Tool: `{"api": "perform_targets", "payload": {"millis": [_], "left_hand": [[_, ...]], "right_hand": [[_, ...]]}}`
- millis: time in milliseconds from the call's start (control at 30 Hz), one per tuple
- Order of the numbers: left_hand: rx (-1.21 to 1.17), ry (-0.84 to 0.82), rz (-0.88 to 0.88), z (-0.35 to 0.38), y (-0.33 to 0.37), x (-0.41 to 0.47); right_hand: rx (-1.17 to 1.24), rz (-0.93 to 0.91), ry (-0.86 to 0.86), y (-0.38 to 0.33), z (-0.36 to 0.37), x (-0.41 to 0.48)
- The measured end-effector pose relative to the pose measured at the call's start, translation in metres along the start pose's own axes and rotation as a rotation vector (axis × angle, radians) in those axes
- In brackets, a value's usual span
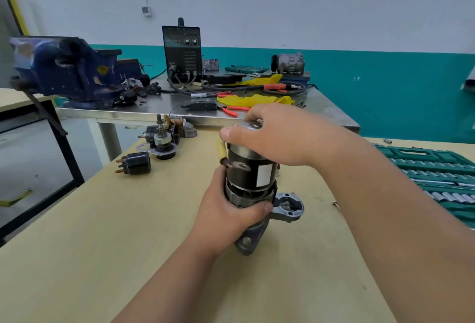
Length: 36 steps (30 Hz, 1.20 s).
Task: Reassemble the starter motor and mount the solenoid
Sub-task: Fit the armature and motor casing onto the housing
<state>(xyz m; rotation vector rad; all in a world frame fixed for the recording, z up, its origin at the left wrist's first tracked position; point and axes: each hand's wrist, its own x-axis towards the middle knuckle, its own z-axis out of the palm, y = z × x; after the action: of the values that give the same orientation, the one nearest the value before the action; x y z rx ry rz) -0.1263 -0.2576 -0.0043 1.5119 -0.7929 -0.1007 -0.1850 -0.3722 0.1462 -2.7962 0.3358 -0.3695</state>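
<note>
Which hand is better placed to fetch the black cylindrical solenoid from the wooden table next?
Probably the left hand. The black cylindrical solenoid lies left of the upright black starter motor that both hands hold; the right hand, gripping the silver end cap, could steady it alone.

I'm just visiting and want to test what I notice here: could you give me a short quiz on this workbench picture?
1. True or false: the small black cylindrical solenoid with copper terminals is already mounted on the upright black cylindrical starter motor.
2. What lies at the right edge of the pale wooden table? A blue metal vise; B green plastic socket-set case; C yellow gloves.
3. Fill in: the left hand grips the motor's ___ end, while the right hand holds its top.
Key: 1 false, it lies apart on the table; 2 B; 3 lower.
</note>
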Motion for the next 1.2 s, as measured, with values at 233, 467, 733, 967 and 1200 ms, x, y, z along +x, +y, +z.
{"api": "perform_targets", "payload": {"millis": [233,467,733,967,1200], "left_hand": [[-0.012,0.0,-0.008,-0.002,-0.004,0.001],[-0.003,0.031,-0.006,-0.001,-0.005,0.001],[0.01,-0.024,0.005,-0.003,-0.003,0.0],[0.038,-0.085,0.014,0.004,0.003,-0.002],[-0.005,-0.019,0.003,0.002,0.002,-0.002]], "right_hand": [[0.336,-0.158,-0.133,0.025,0.0,-0.004],[0.486,-0.153,0.037,0.028,0.026,-0.006],[0.986,-0.14,0.442,0.014,0.019,-0.004],[0.833,-0.182,0.48,0.018,-0.036,0.0],[0.898,-0.094,0.291,0.039,0.032,-0.022]]}}
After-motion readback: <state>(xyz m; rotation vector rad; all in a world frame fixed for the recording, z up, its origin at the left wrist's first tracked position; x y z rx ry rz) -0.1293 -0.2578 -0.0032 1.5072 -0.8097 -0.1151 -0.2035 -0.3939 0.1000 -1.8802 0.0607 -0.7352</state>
